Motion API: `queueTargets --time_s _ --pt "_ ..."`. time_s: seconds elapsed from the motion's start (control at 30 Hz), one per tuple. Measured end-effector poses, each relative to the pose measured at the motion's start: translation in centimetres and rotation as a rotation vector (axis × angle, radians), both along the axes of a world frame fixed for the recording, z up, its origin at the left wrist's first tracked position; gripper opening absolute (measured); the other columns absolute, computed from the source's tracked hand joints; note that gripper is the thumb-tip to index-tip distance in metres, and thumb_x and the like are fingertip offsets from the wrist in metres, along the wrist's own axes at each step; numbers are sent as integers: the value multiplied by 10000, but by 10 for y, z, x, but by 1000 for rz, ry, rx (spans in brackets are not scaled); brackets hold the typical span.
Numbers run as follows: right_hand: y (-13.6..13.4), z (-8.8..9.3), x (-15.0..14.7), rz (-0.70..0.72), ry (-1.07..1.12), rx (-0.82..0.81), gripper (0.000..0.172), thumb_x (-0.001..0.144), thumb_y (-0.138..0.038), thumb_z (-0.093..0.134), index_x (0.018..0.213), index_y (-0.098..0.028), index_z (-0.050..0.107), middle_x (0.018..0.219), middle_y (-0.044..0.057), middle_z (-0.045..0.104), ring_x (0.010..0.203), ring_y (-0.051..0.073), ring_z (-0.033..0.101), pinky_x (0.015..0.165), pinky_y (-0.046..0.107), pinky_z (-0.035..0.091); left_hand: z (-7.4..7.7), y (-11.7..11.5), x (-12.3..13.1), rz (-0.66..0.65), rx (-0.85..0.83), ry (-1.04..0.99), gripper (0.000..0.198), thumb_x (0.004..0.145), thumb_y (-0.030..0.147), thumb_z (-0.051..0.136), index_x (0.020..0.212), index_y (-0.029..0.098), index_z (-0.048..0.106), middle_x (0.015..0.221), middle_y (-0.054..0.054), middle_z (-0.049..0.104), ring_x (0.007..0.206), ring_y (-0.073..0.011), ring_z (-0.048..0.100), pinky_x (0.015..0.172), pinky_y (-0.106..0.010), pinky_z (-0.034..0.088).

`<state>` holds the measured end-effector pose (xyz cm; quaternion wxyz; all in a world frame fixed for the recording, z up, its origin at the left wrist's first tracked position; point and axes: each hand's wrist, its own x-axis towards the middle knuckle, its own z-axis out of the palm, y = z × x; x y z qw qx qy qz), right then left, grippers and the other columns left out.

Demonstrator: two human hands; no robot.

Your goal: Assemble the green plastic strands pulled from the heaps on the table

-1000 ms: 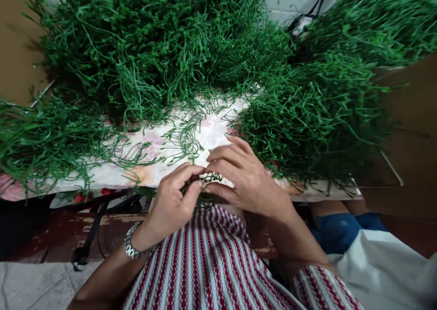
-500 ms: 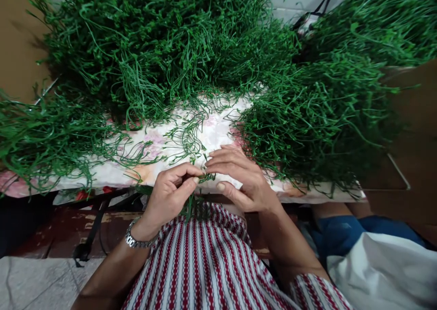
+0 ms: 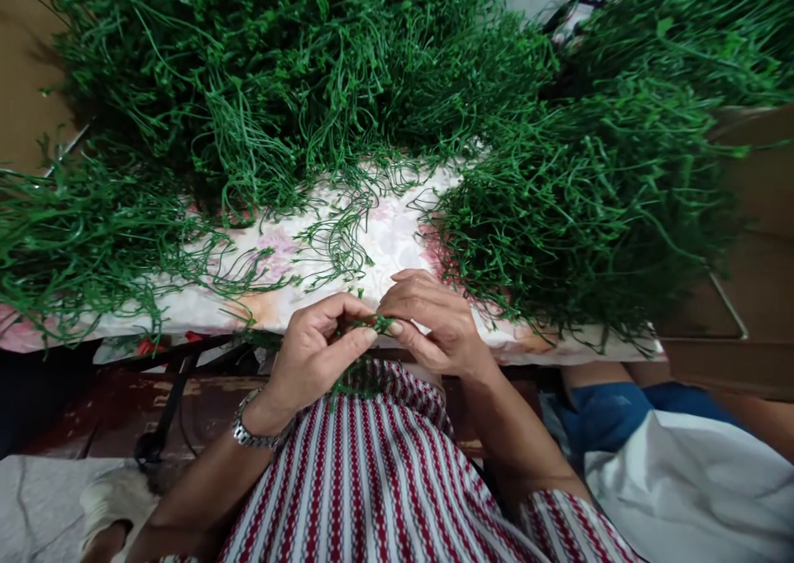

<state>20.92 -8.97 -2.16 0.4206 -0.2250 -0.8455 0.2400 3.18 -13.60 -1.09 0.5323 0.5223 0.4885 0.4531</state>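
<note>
- Thumb and forefinger pinched, the left hand (image 3: 322, 348) grips a small bunch of green stems (image 3: 383, 324) just beyond the worker's waist.
- The right hand (image 3: 437, 323) meets it from the other side, thumb and fingertips closed on the same bunch, its remaining fingers curled above.
- Directly beyond both hands lies the worktop (image 3: 397, 249), spread with a white cloth printed in pink and orange flowers; loose stems (image 3: 340, 236) are strewn across it.
- A large heap of budded stems (image 3: 279, 75) rises farther beyond the hands, against a pale wall (image 3: 534, 5).
- A smaller pile (image 3: 74, 232) sprawls left of the left hand, near a brown panel (image 3: 25, 83).
- Beside the right hand, another mound (image 3: 583, 207) spreads toward a cardboard box (image 3: 760, 216), with more greens (image 3: 719, 34) heaped behind.
- Below the left hand, past the wristwatch (image 3: 251, 431), a black leg (image 3: 170, 406) stands before a scuffed dark-red plank (image 3: 117, 406) and pale floor (image 3: 43, 505).
- To the right of the right forearm, blue clothing (image 3: 608, 418) and a white cloth (image 3: 688, 480) mark a second person seated alongside.
</note>
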Motion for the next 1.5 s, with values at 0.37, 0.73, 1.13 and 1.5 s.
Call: queueTargets --time_s 0.37,0.73,1.13,1.5 --pt "-13 -6 -8 -48 67 -95 203 887 -256 448 903 -132 608 812 76 642 794 156 575 778 342 464 3 -2 3 32 96 260 136 757 151 539 623 160 563 558 32 513 536 -88 443 526 -200 361" --pt "-16 -3 1 60 -86 -156 191 912 -278 442 820 -140 536 700 33 533 699 129 493 677 270 413 9 0 -7 -248 444 550 180 819 100 476 653 159 514 593 26 442 567 -87 440 556 -227 333" --pt "-30 35 44 273 -452 -227 242 895 -241 442 671 -166 492 617 5 486 634 124 462 638 275 377 33 -10 -33 -629 518 646 241 790 41 442 594 175 481 547 14 469 510 -109 414 489 -269 301" --pt "-15 15 7 -164 63 -215 144 891 -227 476 952 -136 569 825 71 601 772 140 566 700 280 468 18 26 -12 -169 238 367 89 773 114 573 753 167 641 680 6 648 622 -95 581 589 -187 452"
